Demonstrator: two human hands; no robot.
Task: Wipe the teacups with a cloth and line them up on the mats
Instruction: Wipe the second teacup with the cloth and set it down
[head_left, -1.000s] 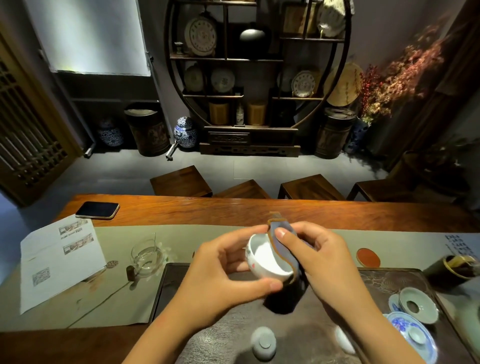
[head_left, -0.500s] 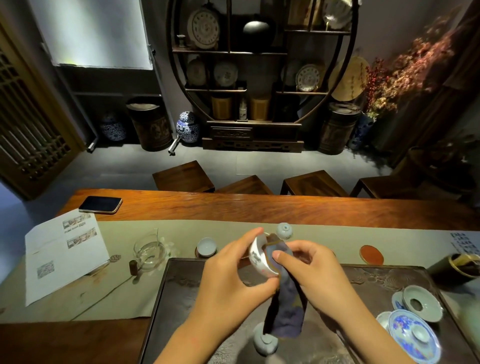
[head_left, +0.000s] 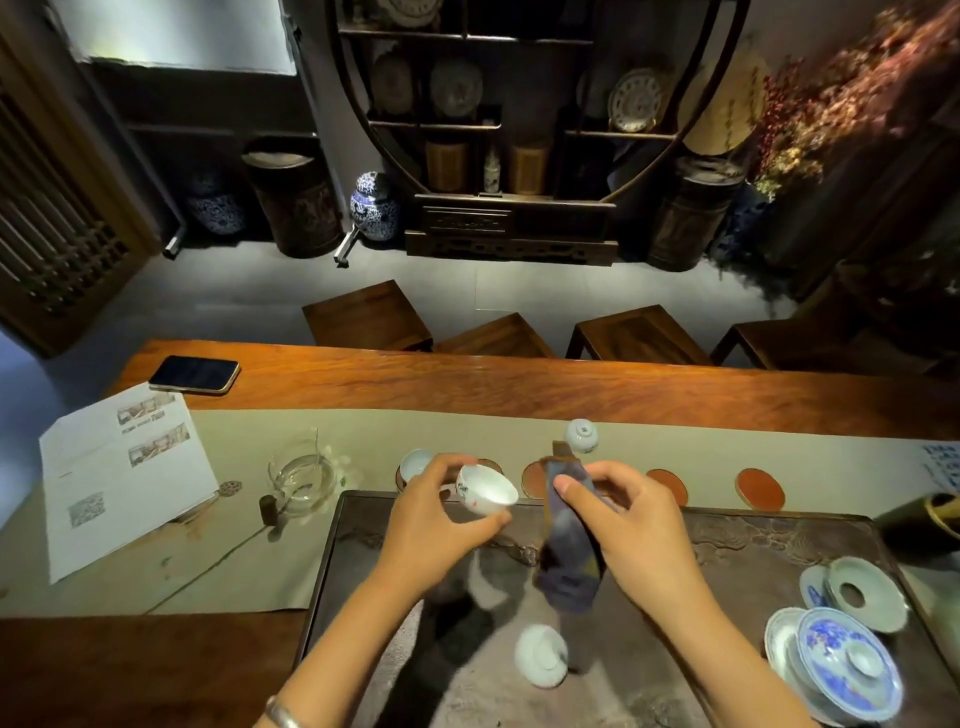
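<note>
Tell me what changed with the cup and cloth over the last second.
The cloth came off the teacup: the right hand drew it away, and it now hangs free. The left hand still grips the cup. The upturned cup on the tray stayed put.

A dark phone lies beside printed sheets (near a glass pitcher) on the wooden table.

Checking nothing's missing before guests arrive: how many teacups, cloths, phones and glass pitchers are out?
Teacups: 4
Cloths: 1
Phones: 1
Glass pitchers: 1
Total: 7
A blurred pale patch on the tray is not counted.
</note>
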